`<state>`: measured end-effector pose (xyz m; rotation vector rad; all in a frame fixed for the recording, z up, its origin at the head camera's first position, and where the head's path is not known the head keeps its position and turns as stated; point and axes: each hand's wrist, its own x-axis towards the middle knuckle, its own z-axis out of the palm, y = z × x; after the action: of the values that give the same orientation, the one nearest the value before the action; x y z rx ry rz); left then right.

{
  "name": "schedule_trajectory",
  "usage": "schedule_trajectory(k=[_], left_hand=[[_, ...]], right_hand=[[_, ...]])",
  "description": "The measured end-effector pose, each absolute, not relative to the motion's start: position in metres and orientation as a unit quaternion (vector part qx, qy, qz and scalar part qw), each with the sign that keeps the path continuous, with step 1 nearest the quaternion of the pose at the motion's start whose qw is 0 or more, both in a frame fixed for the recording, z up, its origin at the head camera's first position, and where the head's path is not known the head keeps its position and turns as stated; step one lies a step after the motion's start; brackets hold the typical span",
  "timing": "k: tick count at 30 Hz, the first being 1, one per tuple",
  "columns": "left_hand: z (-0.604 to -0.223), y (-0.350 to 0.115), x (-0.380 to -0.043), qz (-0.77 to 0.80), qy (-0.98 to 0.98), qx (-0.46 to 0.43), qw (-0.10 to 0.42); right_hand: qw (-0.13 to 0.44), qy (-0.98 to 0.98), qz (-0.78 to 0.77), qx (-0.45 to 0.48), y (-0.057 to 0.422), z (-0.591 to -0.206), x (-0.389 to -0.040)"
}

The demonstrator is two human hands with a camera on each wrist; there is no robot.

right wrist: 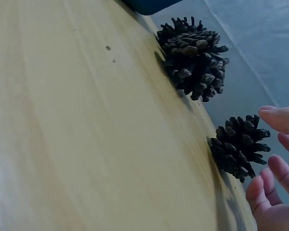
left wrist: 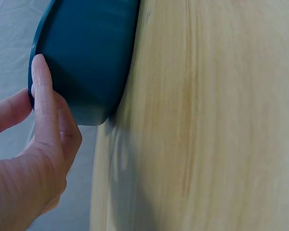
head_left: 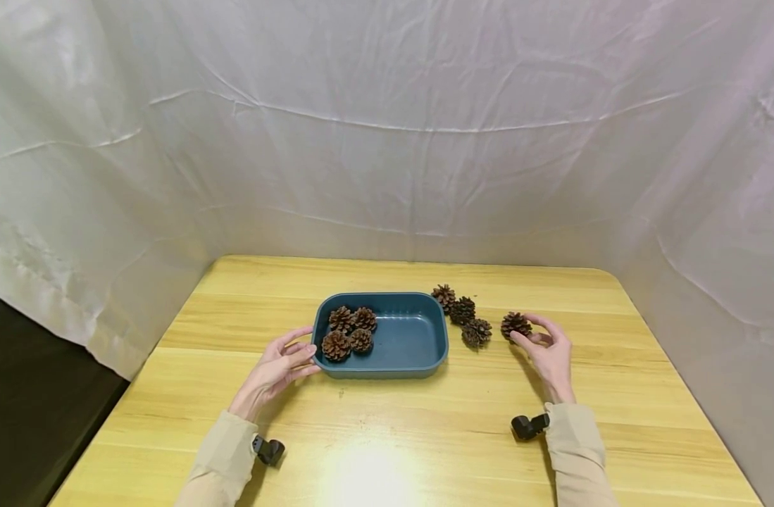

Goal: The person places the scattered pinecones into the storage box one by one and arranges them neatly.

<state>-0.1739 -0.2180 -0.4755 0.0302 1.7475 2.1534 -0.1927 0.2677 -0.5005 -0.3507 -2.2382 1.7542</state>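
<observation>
Draw both sides in evenly

The lone dark-brown, round, scaly pinecone (right wrist: 239,147) sits on the pale-yellow wooden desk (head_left: 475,408), between the thumb and fingers of the right grip (head_left: 549,355). That grip is partly spread, with gaps showing in the right wrist view, so it seems to have hold of nothing. Best close both sides together, softly, around the widest scales, then lift straight up, clear of the three dark-brown scaly pinecones (head_left: 463,310) left of this grip. Beyond them, the left grip (head_left: 279,362) pinches one end of the smooth blue rectangular tray (head_left: 387,372), which helps steady it; four brown scaly pinecones (head_left: 336,346) lie inside, near that grip.
</observation>
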Motion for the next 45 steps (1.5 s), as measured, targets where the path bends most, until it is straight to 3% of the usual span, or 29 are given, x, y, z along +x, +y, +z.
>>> schedule_trajectory(k=[35,45], left_hand=[[-0.475,-0.217,-0.174,0.763,0.619,0.013,0.184],[-0.476,-0.217,-0.174,0.765,0.617,0.013,0.182]], right_hand=[[0.087,-0.830,0.536,-0.132,0.270,-0.501,-0.212],[0.096,-0.831,0.530,-0.137,0.270,-0.499,-0.209]])
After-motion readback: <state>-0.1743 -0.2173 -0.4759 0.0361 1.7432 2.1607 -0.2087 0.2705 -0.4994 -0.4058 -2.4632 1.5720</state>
